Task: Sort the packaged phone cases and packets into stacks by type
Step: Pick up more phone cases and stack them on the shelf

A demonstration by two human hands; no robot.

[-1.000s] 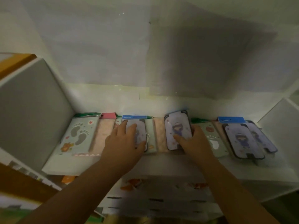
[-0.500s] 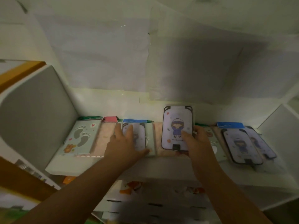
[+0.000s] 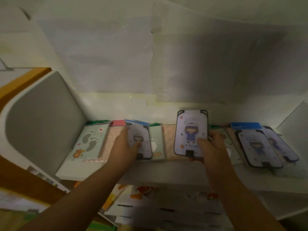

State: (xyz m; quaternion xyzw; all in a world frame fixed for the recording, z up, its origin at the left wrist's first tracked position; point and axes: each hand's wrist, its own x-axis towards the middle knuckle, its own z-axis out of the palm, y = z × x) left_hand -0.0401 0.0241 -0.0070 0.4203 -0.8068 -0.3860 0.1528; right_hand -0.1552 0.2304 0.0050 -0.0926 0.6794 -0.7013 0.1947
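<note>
My right hand (image 3: 211,147) grips a lilac phone case with a cartoon girl (image 3: 190,130) and holds it tilted up off the white shelf (image 3: 150,170). To the left, my left hand (image 3: 124,147) grips the left edge of a second lilac girl case with a blue header (image 3: 141,140), thumb on its face. A green footprint case (image 3: 90,142) lies at the far left, a pink packet (image 3: 108,142) beside it. Another pink packet (image 3: 168,144) lies between my hands. Two more lilac girl cases (image 3: 260,147) overlap at the right.
A grey rounded divider panel (image 3: 38,117) walls the shelf on the left and another panel (image 3: 295,120) stands at the right. The white back wall (image 3: 150,105) runs close behind the cases. Below the shelf edge lie white boxes with orange prints (image 3: 158,202).
My right hand has lifted the lilac girl case off the row and tipped it upright. My left hand has shifted to the left edge of the other lilac case and raised it slightly.
</note>
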